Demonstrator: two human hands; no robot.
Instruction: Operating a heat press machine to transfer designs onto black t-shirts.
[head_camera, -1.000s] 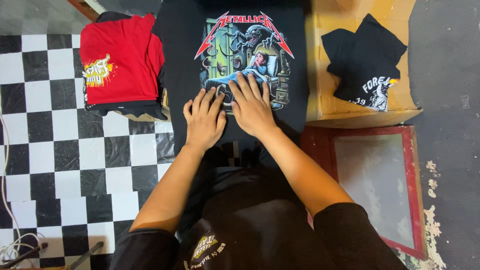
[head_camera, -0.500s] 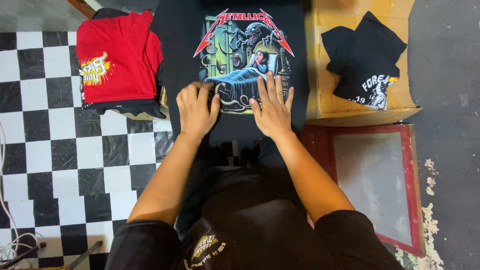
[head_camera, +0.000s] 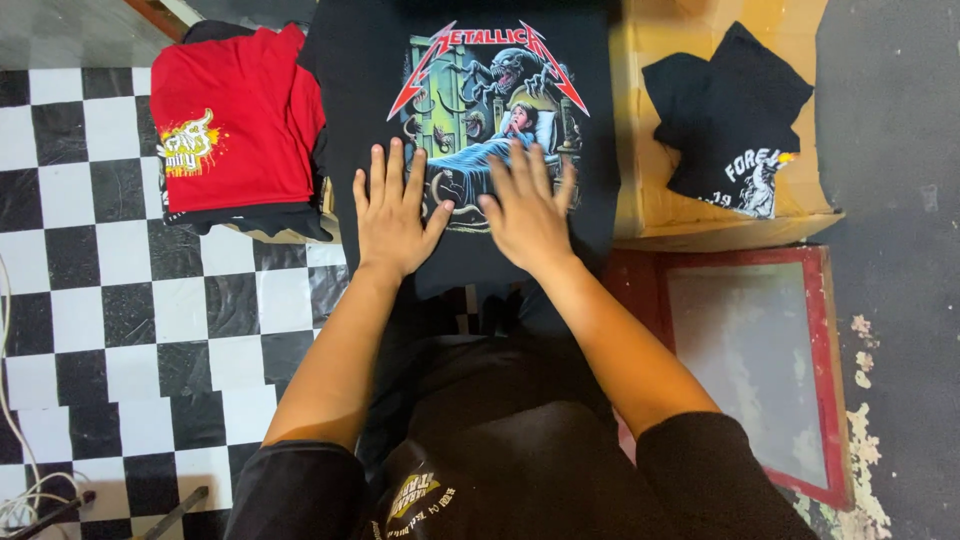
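While flat on the black printed shirt, both hands, fingers spread.

I have one view only, from the camera on the wearer's head, looking almost straight down and slightly forward over their chest. It sits close: the forearms fill the lower half, and the black printed shirt lies top centre. Left of that shirt runs checkered floor; right of it, a red-framed screen.

A black printed T-shirt is pressed flat by the left hand and right hand, fingers spread.
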